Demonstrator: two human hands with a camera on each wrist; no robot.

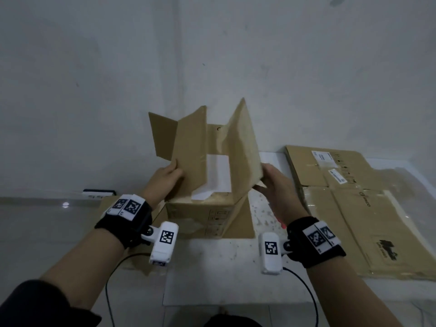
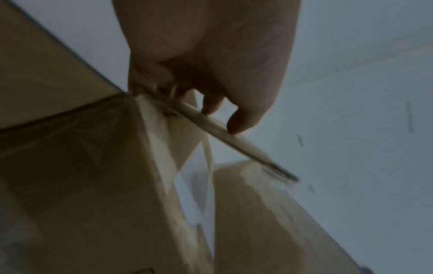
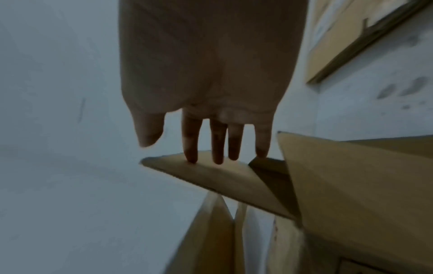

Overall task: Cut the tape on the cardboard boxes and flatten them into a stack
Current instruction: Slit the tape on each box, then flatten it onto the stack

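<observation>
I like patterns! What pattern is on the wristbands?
Black and white squares on the wristbands, clearest in the head view.

You've got matt brown cardboard in the open box [image 1: 200,208]; the flattened stack [image 1: 354,208] shows glossy tape; the surface [image 1: 236,267] looks white, speckled.

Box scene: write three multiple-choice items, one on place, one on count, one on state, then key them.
1. Where is the flat stack?
A. right of the box
B. left of the box
C. inside the box

2. How many hands touch the box?
A. none
B. one
C. two

3. The box's top flaps are:
A. taped shut
B. open, standing up
C. torn off

Answers:
1 A, it lies beyond the right hand.
2 C, the left hand and the right hand each touch a flap.
3 B, both side flaps stand up.
</observation>
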